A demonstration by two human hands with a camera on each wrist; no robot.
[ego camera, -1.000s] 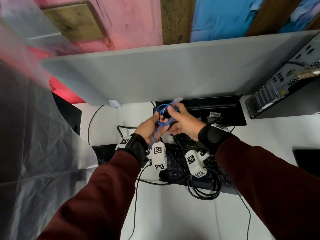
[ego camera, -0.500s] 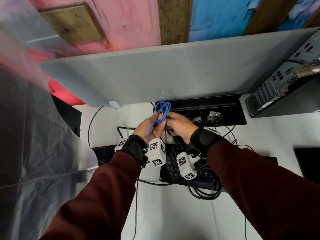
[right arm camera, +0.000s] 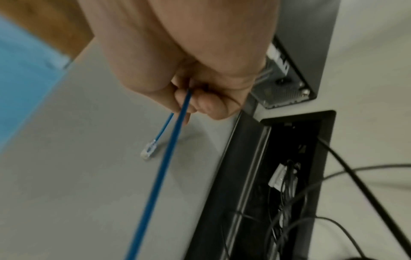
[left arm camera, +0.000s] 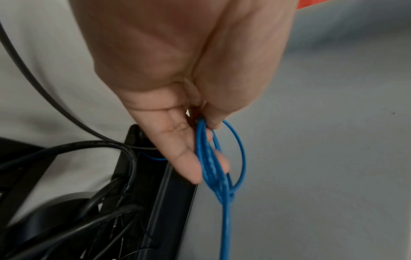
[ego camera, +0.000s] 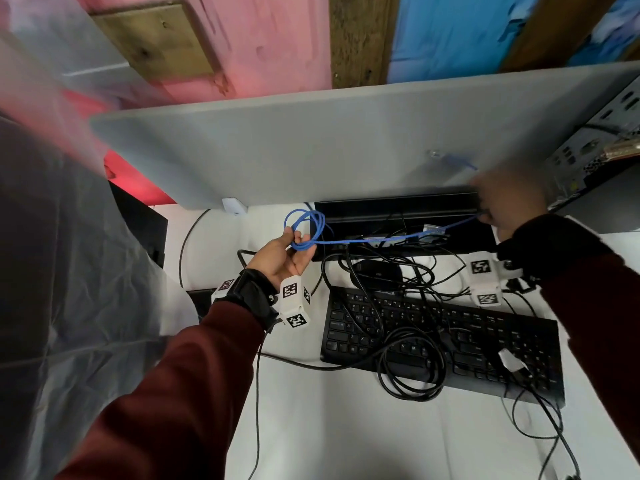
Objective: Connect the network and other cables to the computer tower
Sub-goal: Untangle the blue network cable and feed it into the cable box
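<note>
A thin blue network cable (ego camera: 377, 240) stretches between my hands. My left hand (ego camera: 289, 254) pinches its coiled loops (left arm camera: 211, 163) between thumb and fingers above the desk's left side. My right hand (ego camera: 507, 199), blurred, grips the cable near its free end (right arm camera: 184, 103); the clear plug (right arm camera: 149, 149) dangles past the fingers in front of the grey divider panel. The black computer tower (ego camera: 595, 157) stands at the far right with its rear ports facing me, just right of my right hand; it also shows behind the hand in the right wrist view (right arm camera: 295, 52).
A black keyboard (ego camera: 485, 341) lies on the white desk (ego camera: 346, 427), draped with tangled black cables (ego camera: 412, 368). An open black cable tray (ego camera: 398, 223) runs along the grey divider panel (ego camera: 311, 147). Crinkled grey plastic sheeting (ego camera: 69, 289) covers the left.
My hands have parted: the right one swept right toward the tower, drawing out a length of blue cable, while the left stayed holding the coil. The keyboard is now uncovered.
</note>
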